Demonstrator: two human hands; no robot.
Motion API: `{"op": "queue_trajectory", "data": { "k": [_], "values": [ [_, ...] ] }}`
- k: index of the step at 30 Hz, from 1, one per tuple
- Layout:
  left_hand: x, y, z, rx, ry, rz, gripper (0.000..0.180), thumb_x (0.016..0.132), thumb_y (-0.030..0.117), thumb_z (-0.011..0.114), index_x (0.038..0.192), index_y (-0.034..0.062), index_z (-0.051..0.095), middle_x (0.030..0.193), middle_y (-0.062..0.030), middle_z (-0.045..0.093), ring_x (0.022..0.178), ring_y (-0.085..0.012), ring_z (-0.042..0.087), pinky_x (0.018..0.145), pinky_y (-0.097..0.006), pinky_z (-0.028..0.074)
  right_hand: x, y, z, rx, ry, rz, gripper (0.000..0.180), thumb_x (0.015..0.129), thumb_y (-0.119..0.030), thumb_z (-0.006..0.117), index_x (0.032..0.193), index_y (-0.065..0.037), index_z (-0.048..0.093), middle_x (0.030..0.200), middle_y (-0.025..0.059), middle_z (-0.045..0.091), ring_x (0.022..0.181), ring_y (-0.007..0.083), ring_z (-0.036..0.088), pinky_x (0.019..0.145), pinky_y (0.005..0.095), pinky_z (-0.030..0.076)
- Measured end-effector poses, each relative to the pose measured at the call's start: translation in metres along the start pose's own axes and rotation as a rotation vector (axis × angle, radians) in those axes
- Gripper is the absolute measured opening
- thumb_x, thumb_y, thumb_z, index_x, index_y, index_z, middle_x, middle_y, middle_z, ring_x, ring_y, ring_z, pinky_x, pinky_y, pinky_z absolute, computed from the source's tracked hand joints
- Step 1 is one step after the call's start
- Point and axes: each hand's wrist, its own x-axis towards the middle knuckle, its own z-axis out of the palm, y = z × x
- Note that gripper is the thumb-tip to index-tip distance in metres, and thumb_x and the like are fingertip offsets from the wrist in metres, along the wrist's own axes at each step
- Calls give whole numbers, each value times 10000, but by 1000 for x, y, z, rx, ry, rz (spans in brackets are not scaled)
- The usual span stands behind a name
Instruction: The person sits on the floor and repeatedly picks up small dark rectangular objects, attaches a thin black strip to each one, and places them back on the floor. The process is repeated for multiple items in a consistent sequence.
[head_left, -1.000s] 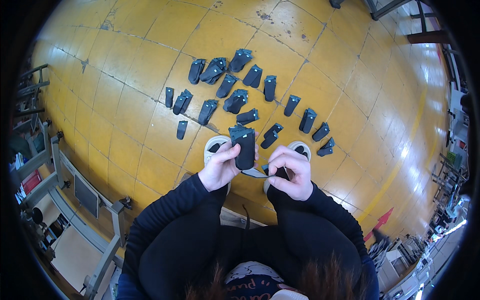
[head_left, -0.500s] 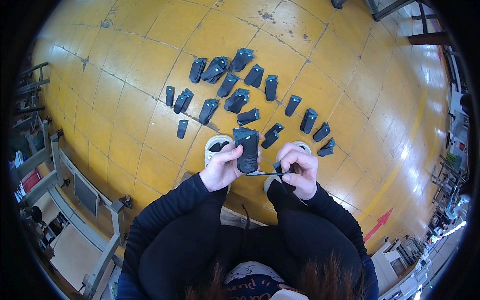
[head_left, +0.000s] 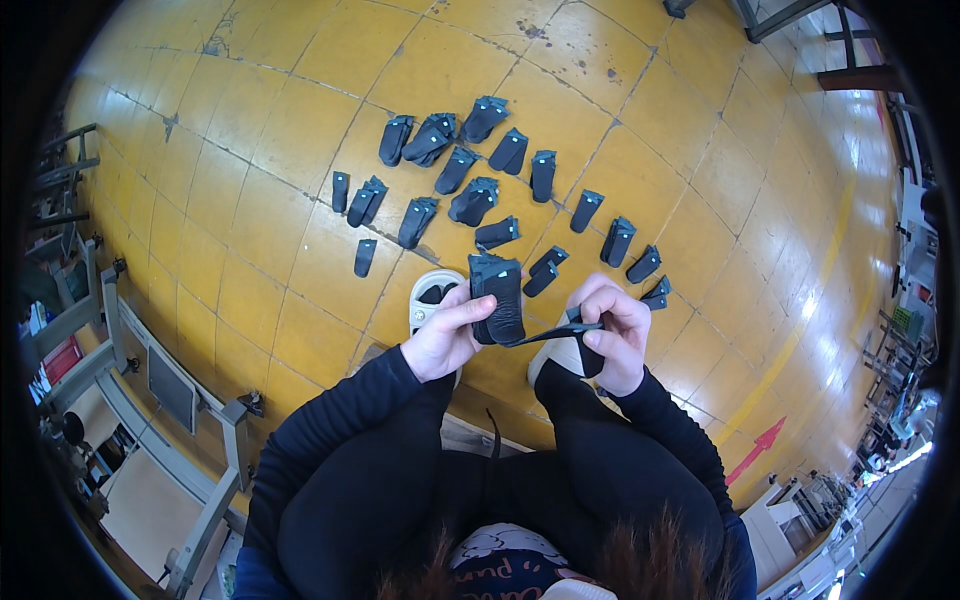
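Note:
My left hand (head_left: 452, 333) grips a thick stack of dark, long, rounded fabric pieces (head_left: 497, 308), thumb on top and fingers underneath. The upper end of the stack is bluish-grey and its lower end is black. A dark strip (head_left: 545, 335) runs from the lower edge of the stack to my right hand (head_left: 613, 332), which pinches it between thumb and fingers. More dark material hangs below those fingers. Whether the strip is a separate band or part of a piece, I cannot tell. Both hands are above my shoes.
Several small piles of similar dark pieces (head_left: 473, 201) with small pale tags lie on the yellow tiled floor (head_left: 300, 120) in front of me. A metal frame (head_left: 235, 440) stands at my left. White shoes (head_left: 425, 315) are under my hands. Machines (head_left: 800, 515) stand at the far right.
My right hand has moved right and slightly up, drawing the strip out wider from the stack. The stack in my left hand has tilted slightly.

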Motion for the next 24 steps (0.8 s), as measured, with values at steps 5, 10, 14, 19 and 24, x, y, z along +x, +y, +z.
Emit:
{"op": "queue_trajectory", "data": {
  "k": [5,10,14,19,24],
  "values": [
    [1,1,-15,-77,-30,-8,503,866,174,657,1296,75,414,969,-63,522,878,-159,523,717,-301,449,5,0,-5,72,113,3,228,758,-205,610,763,-5,501,807,84,490,695,148,471,634,261,384],
    [1,5,-7,-95,37,-1,449,890,118,616,1288,101,408,942,-48,521,885,-163,537,751,-309,486,9,-9,4,226,160,266,130,802,-110,583,832,15,565,826,31,522,715,98,482,640,226,360],
    [6,2,-7,-58,71,-80,383,917,166,629,1265,110,480,991,-24,572,918,-124,579,812,-315,530,8,-5,9,355,170,365,132,817,-125,566,855,0,570,792,32,535,720,110,512,663,238,382],
    [3,-14,-8,-81,147,-148,350,936,225,623,1245,118,500,1025,-31,586,946,-137,591,805,-315,539,9,-5,11,420,195,313,128,810,-126,567,836,-2,556,835,50,526,727,116,508,683,247,382],
    [-1,-11,5,-166,207,-255,333,945,240,603,1238,117,507,1106,-51,593,1003,-167,605,831,-339,539,3,-1,9,192,-42,228,165,771,-155,603,790,-16,515,847,69,503,737,137,466,682,255,359]
  ]
}}
